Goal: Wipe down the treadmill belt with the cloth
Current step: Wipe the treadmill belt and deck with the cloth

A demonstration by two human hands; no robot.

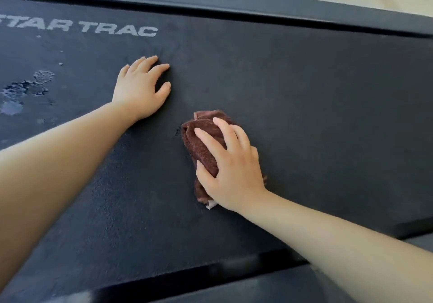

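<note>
Right hand (230, 164) clamps the bunched brown cloth (201, 143) mid treadmill belt (316, 106); soft, light, grips w/ a flat palm on top (won't slip). Left hand (140, 89) splayed flat, empty, just left & farther

Brand lettering (93, 30): "TAR TRAC" in pale grey capitals; a part-letter before it is cut off by the left edge of the view.
Where it stands: printed straight on the dark treadmill belt (304, 103), near the belt's far edge, just below the side rail (257, 4).
Legibility: worn and slightly faded, still clear.
Other text: no further words, numbers or signs can be read.
</note>
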